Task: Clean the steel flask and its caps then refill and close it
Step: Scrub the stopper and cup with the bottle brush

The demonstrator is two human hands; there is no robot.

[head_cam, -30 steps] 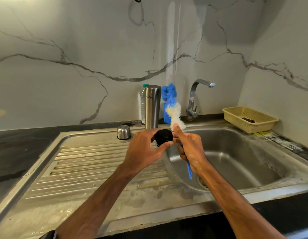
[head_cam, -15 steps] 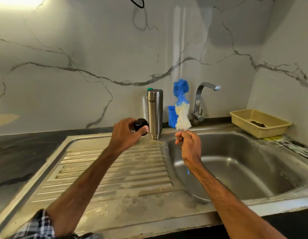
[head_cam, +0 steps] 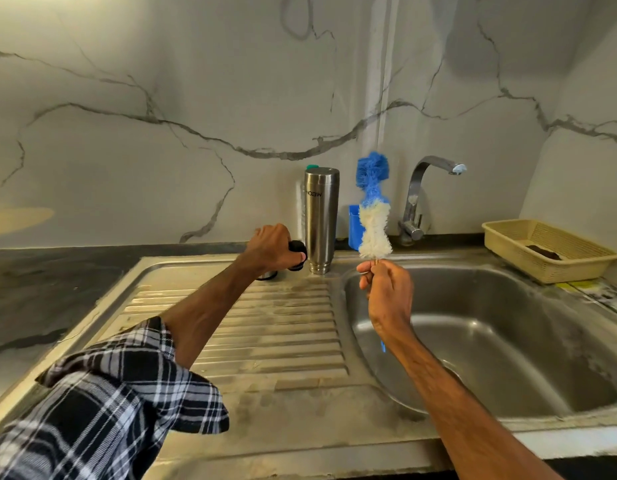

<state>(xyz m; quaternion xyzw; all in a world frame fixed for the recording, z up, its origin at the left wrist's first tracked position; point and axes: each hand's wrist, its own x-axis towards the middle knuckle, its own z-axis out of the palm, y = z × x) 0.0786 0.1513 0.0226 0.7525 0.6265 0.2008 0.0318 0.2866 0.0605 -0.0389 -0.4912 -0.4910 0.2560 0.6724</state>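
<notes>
Reaching across the ribbed steel draining board [head_cam: 265, 327], the left hand [head_cam: 270, 249] has its fingers curled round a small black round cap [head_cam: 297, 254], low beside the tall brushed-steel flask [head_cam: 321, 220], which stands inverted at the sink's back edge. Over the steel basin [head_cam: 490, 327], the right hand [head_cam: 386, 289] pinches the thin stem of an upright blue-and-white bottle brush [head_cam: 373, 209]. Scrubbing looks largely done; rinsing, refilling from the curved chrome tap [head_cam: 421, 188] and closing all seemingly remain.
</notes>
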